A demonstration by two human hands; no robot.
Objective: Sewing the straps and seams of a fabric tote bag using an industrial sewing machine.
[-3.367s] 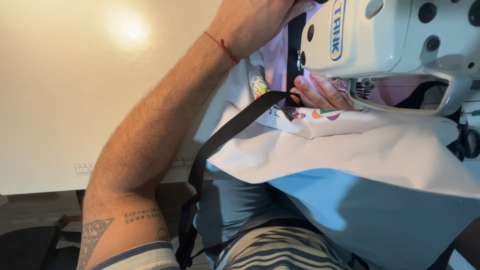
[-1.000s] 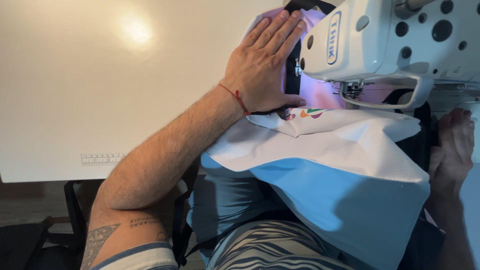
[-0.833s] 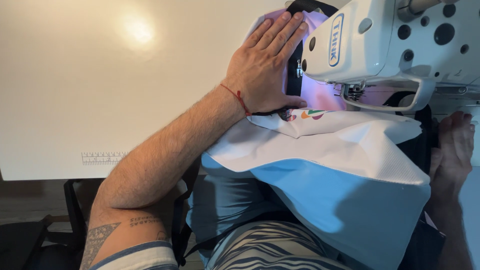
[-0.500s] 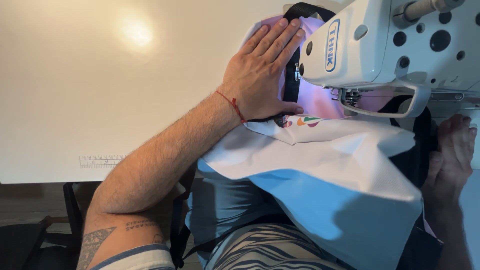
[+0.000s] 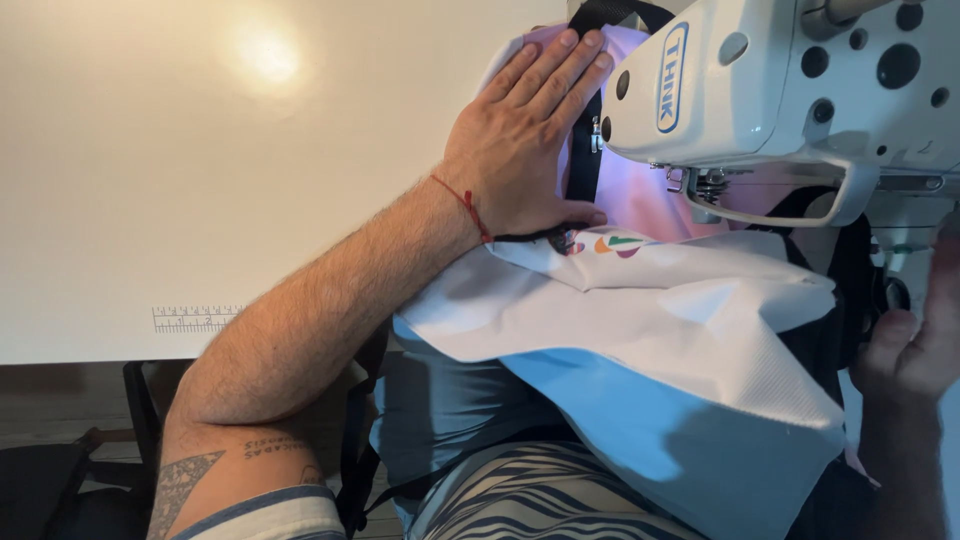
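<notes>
Fabric (image 5: 640,310), white over light blue, already fed under sewing machine head (image 5: 790,80) and draped off white table (image 5: 200,180). Left hand (image 5: 520,150) flat, fingers spread, pressing pink panel beside black strap (image 5: 583,150). Right hand (image 5: 915,340) loosely curled at fabric's edge, grip unclear. Needle area hidden; stitching progress cannot be told.

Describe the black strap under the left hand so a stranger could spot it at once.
Start at the white sewing machine at upper right. Just left of its head, the left hand lies flat on pale pink fabric. The black strap runs vertically beside the fingers: a narrow dark band, unlike the white and blue fabric lying below it.
</notes>
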